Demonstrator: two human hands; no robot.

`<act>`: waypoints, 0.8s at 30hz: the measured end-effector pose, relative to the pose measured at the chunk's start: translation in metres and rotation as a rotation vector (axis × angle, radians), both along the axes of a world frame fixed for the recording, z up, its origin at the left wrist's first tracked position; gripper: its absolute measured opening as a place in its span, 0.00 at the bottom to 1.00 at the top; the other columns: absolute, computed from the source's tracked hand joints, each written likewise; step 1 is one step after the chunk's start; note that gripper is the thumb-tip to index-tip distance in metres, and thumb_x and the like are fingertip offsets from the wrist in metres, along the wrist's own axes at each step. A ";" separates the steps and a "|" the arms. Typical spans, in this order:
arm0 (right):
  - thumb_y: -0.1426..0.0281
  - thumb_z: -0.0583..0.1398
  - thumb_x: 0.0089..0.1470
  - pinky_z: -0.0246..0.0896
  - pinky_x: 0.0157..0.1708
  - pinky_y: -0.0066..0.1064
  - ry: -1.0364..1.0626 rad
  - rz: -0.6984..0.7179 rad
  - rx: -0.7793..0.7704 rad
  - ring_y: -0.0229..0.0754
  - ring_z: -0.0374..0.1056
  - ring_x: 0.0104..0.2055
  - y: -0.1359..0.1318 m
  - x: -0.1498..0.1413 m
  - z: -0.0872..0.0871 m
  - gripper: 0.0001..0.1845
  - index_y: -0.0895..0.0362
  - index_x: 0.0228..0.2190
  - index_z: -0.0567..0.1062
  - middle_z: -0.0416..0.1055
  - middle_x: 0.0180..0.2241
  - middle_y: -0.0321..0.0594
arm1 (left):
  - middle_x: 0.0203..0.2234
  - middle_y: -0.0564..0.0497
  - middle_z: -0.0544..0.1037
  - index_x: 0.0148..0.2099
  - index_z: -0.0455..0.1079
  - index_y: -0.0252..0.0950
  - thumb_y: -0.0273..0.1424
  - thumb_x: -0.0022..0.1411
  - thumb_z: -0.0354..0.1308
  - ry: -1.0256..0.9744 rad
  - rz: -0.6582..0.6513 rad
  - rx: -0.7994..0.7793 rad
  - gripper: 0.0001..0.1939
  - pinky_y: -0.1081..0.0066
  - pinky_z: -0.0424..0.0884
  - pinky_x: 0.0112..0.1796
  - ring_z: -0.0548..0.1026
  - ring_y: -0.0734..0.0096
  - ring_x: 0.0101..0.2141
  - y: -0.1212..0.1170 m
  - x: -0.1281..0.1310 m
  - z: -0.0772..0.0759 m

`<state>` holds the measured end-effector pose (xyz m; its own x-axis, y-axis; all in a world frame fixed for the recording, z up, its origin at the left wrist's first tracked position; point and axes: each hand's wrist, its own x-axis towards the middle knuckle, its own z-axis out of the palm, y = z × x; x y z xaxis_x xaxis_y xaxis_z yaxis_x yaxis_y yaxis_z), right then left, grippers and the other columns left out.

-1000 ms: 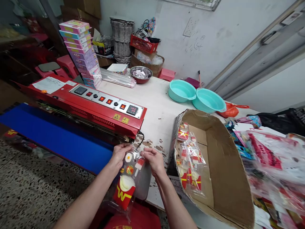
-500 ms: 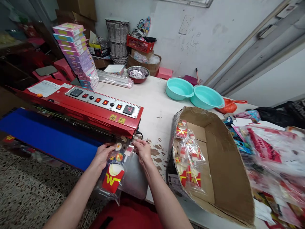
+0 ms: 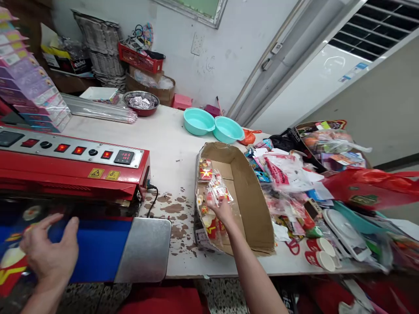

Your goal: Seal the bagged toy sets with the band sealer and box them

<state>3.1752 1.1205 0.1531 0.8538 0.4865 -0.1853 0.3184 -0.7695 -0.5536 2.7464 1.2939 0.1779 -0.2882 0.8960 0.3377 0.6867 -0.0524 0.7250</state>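
My left hand (image 3: 52, 250) is over the blue conveyor belt (image 3: 94, 255) of a red band sealer (image 3: 75, 174), thumb and fingers apart. Beside it, at the left edge, a clear plastic packet of toy food (image 3: 13, 264) with a red fries carton lies on the belt, smeared by motion. My right hand (image 3: 221, 211) reaches into a cut-down cardboard box (image 3: 252, 205), its fingers apart at the toy packets (image 3: 218, 189) heaped along the box's left side. Some fingertips are blurred against the shiny plastic.
A metal plate (image 3: 144, 250) extends from the belt's end, near a black cable (image 3: 153, 200). Behind are two turquoise basins (image 3: 198, 122) and a bowl of small sachets (image 3: 140, 102). Right of the box lie mixed packages (image 3: 284, 172), red scissors (image 3: 293, 247) and paper cups (image 3: 319, 259).
The view has swung right. Both hands were holding a toy packet at the sealer's end; now that packet is further left on the belt, and my right hand has moved into the box.
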 end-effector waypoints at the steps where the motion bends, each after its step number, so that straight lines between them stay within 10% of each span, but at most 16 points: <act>1: 0.61 0.70 0.31 0.61 0.36 0.41 0.038 -0.004 -0.031 0.55 0.69 0.37 -0.002 0.007 -0.008 0.29 0.61 0.36 0.71 0.74 0.33 0.51 | 0.44 0.54 0.75 0.40 0.68 0.45 0.42 0.53 0.60 0.029 -0.049 0.030 0.13 0.49 0.61 0.55 0.68 0.53 0.51 -0.012 0.011 -0.001; 7: 0.69 0.70 0.27 0.60 0.32 0.35 0.122 -0.089 0.021 0.48 0.69 0.31 -0.016 0.014 -0.036 0.21 0.57 0.29 0.72 0.72 0.23 0.38 | 0.40 0.46 0.76 0.40 0.70 0.38 0.44 0.56 0.55 -0.128 -0.385 -0.109 0.16 0.60 0.65 0.50 0.72 0.59 0.45 -0.053 0.057 -0.013; 13: 0.62 0.70 0.25 0.62 0.24 0.33 0.295 -0.191 0.312 0.46 0.69 0.25 -0.039 0.022 -0.025 0.20 0.58 0.24 0.72 0.71 0.18 0.36 | 0.39 0.51 0.77 0.40 0.71 0.41 0.44 0.57 0.55 -0.155 -0.548 -0.278 0.15 0.67 0.64 0.47 0.72 0.62 0.43 -0.071 0.080 -0.006; 17: 0.57 0.71 0.23 0.66 0.26 0.35 0.382 -0.243 0.550 0.45 0.70 0.25 -0.055 0.030 0.009 0.27 0.59 0.27 0.73 0.73 0.22 0.40 | 0.38 0.52 0.77 0.41 0.71 0.42 0.43 0.58 0.55 -0.199 -0.636 -0.340 0.13 0.68 0.64 0.45 0.73 0.64 0.42 -0.081 0.105 0.006; 24: 0.62 0.73 0.28 0.68 0.30 0.32 0.414 -0.204 0.812 0.41 0.71 0.30 -0.070 0.014 0.118 0.29 0.59 0.35 0.74 0.76 0.30 0.41 | 0.50 0.45 0.72 0.54 0.64 0.40 0.41 0.53 0.62 -0.495 -1.006 -0.559 0.27 0.63 0.65 0.51 0.69 0.60 0.51 -0.086 0.192 0.039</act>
